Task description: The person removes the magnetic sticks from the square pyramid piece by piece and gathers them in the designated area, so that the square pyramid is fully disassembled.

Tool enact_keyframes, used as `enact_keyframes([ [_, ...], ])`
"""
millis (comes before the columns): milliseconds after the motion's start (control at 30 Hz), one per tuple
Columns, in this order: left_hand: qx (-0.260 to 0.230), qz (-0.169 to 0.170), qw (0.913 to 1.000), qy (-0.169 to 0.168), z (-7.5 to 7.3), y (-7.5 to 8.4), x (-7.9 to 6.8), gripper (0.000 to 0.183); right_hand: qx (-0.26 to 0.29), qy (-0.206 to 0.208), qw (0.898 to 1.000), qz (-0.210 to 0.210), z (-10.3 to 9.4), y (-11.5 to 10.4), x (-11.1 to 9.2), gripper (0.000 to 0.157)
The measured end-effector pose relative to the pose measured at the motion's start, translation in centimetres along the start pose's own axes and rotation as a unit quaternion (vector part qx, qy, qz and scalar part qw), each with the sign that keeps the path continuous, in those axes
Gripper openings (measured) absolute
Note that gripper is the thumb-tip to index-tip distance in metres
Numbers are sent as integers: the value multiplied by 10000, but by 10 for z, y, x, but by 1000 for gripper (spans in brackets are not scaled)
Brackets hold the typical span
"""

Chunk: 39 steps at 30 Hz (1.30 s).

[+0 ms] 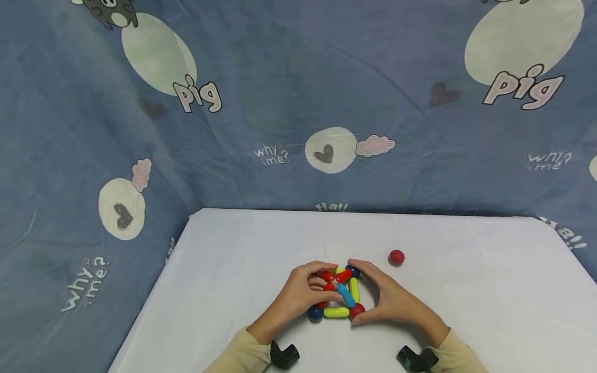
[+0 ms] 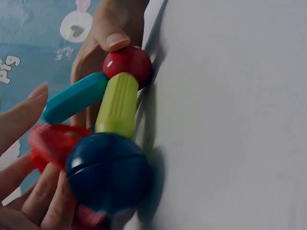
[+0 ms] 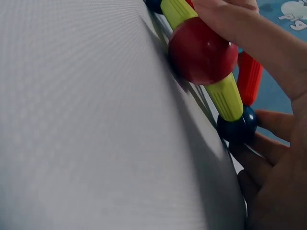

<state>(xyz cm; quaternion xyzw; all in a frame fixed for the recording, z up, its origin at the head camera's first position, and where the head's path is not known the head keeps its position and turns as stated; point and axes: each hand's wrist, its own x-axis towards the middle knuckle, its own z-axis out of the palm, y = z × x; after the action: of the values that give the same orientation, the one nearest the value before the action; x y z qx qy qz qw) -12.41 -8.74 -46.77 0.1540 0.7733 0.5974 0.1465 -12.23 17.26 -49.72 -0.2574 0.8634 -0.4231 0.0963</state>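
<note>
A toy frame of coloured rods and balls lies on the white table between both hands. Its near side has a blue ball (image 1: 315,314), a yellow-green rod (image 1: 336,312) and a red ball (image 1: 358,310). A light blue rod (image 1: 345,295) slants up from that red ball. My left hand (image 1: 300,290) curls its fingers round the frame's left side, at the red rods (image 2: 55,143); its thumb is beside the light blue rod. With the thumb on the red ball and fingers at the far blue ball (image 3: 237,125), my right hand (image 1: 398,303) grips the right side. The fingers partly hide the red pieces.
A loose red ball (image 1: 396,257) lies on the white table (image 1: 261,238), beyond the right hand. A blue printed cloth (image 1: 280,103) hangs behind the table. Dark wrist devices (image 1: 284,355) show at both cuffs.
</note>
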Motion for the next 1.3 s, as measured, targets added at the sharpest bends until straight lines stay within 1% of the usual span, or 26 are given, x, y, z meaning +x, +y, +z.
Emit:
enact_keyframes([
  [133, 530, 90, 9978, 391, -11, -1, -7, 67, -16, 153, 9998, 83, 1, 3, 2, 113],
  [233, 1004, 147, 9932, 568, -16, -6, -10, 61, -21, 292, 9996, 64, 1, 5, 2, 112],
  [267, 1108, 163, 9922, 552, -16, -7, -11, 59, -19, 345, 9994, 43, 1, 6, 2, 111],
  [333, 1229, 203, 9913, 416, -17, -10, -11, 54, -28, 444, 9990, 0, 0, 7, 2, 110],
  [400, 1242, 225, 9917, 257, -16, -12, -10, 50, 7, 504, 9987, -6, 0, 8, 2, 108],
  [467, 1280, 242, 9913, 173, -14, -13, -9, 48, 46, 513, 9987, 8, 0, 8, 2, 107],
  [633, 1432, 279, 9892, 162, -12, -13, -9, 37, 112, 540, 9985, 3, 1, 7, 2, 106],
  [867, 1643, 83, 9863, 131, -11, -11, -9, 27, 80, 605, 9981, 6, 0, 7, 2, 107],
  [1133, 1868, 94, 9824, 6, -11, -12, -9, 26, 67, 636, 9979, 29, 1, 8, 3, 107],
  [1300, 1843, 184, 9827, -62, -14, -11, -8, 26, 34, 666, 9977, 77, 1, 7, 2, 105],
])
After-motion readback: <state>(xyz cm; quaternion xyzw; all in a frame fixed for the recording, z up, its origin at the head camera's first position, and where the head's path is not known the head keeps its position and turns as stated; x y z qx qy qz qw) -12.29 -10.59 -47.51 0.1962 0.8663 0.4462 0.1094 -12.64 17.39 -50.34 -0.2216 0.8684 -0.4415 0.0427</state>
